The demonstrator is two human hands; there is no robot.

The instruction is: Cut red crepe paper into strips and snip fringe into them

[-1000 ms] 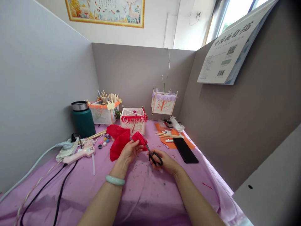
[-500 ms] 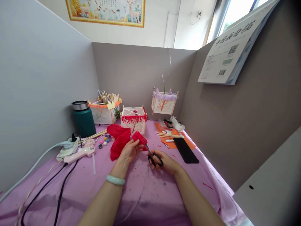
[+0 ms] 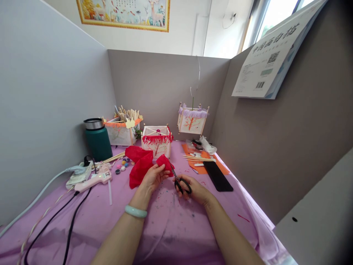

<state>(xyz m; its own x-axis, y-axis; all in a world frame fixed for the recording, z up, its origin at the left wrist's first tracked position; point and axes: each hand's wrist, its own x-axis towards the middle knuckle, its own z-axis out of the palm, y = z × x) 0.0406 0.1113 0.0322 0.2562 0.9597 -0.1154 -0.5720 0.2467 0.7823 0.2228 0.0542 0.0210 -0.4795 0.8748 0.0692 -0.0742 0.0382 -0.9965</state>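
Note:
Between its thumb and fingers, my left hand (image 3: 153,177) pinches a small folded piece of red fabric (image 3: 163,162). A pale green bangle (image 3: 136,211) circles that wrist. My right hand (image 3: 193,188) is closed on black-handled scissors (image 3: 182,185), whose blades point up and left at the right edge of the red piece. A larger crumpled red cloth (image 3: 140,162) lies just behind and left of my left hand. Beyond it stands a white box lantern (image 3: 156,141) with red fringe around its top.
A pink glue gun (image 3: 93,182) with cables and a green bottle (image 3: 98,139) are at left, by a stick-filled box (image 3: 120,133). At right lie a black phone (image 3: 217,176) and orange sheets (image 3: 224,170). A purple-fringed lantern (image 3: 192,120) hangs behind.
The small red piece and my left fingers have shifted slightly to the right. The scissors have moved a little, with their blades still at the piece's edge.

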